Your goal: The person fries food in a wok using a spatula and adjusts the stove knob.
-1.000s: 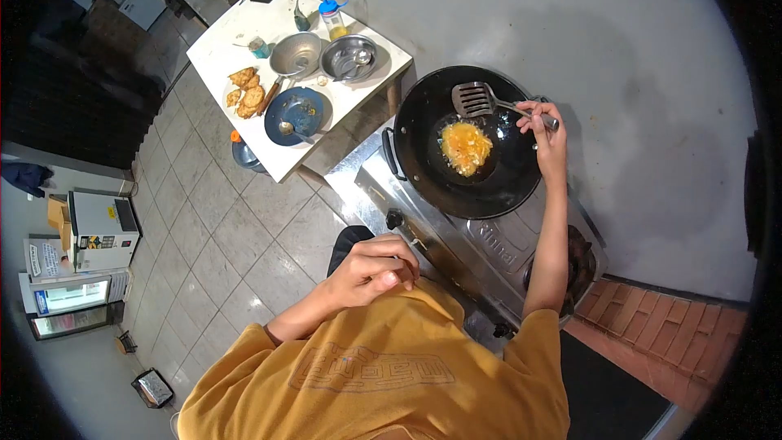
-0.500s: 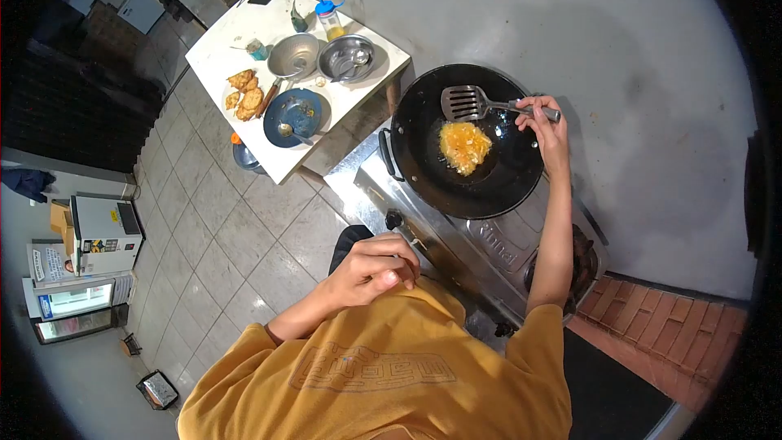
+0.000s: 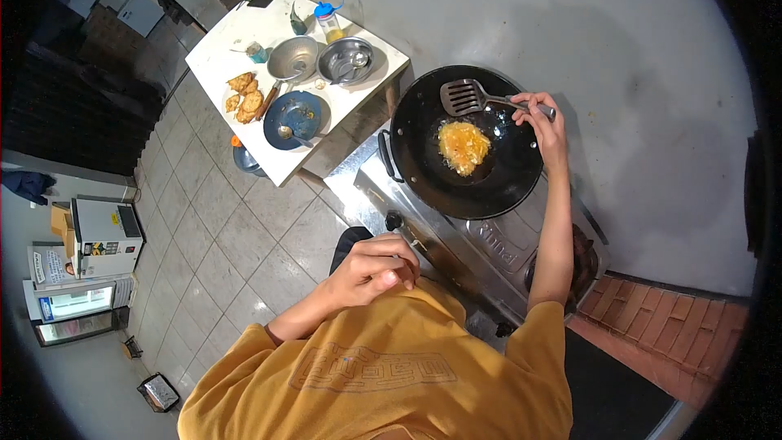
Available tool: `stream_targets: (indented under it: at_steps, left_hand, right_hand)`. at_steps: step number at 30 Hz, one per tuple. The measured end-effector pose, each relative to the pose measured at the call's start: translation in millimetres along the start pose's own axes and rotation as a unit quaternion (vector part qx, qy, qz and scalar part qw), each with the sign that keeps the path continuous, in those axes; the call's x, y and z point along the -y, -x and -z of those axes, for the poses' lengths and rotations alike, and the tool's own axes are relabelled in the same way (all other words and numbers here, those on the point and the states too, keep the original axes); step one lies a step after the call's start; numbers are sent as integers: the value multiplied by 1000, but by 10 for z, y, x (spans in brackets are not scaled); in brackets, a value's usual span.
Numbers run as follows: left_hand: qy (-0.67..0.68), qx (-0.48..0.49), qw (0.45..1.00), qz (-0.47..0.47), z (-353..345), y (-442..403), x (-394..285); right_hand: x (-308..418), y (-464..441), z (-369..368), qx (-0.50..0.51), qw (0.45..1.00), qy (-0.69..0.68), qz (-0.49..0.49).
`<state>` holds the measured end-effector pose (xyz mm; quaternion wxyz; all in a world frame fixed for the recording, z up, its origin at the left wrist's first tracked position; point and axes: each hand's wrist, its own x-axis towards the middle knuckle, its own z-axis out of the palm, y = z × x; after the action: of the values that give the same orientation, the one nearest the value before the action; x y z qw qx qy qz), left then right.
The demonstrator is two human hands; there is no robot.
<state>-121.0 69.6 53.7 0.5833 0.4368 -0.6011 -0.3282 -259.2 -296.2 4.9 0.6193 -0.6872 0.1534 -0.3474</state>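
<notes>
My right hand [image 3: 541, 125] grips the handle of a slotted metal spatula [image 3: 463, 98]. The spatula's head is over the far side of a black wok [image 3: 497, 195], apart from the food below it. In the wok's middle lies a golden, egg-like patty [image 3: 464, 147] with bubbling oil around its edge. My left hand [image 3: 378, 269] rests near the front of my yellow shirt, its fingers loosely curled with nothing visible in them.
The wok sits on a steel gas stove [image 3: 498, 236]. To the left, a white table [image 3: 213, 53] bears a plate of fried pieces [image 3: 248, 100], a blue plate [image 3: 285, 107], metal bowls [image 3: 349, 73] and a blue-capped bottle [image 3: 329, 23]. A grey wall [image 3: 643, 114] stands on the right.
My right hand and the spatula have shifted slightly up and left. The patty looks almost unmoved, with more bubbling around it. My left hand stays in place.
</notes>
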Motion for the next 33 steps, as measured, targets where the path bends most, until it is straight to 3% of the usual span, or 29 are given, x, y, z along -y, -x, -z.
stream_targets:
  at_steps: [20, 24, 27, 33]
  left_hand:
    - [-3, -4, 1000, 0, 47, 11, -19]
    - [4, -5, 1000, 2, 28, 8, 5]
    - [5, -1, 1000, -1, 18, -20, -1]
    - [7, 11, 1000, -1, 58, -42, -30]
  right_hand:
    - [-6, -101, 136, 65, 990, -106, -70]
    - [250, 83, 29, 9, 997, -64, -41]
    - [468, 280, -223, -57, 997, 43, -32]
    - [677, 748, -609, -85, 996, 28, 2]
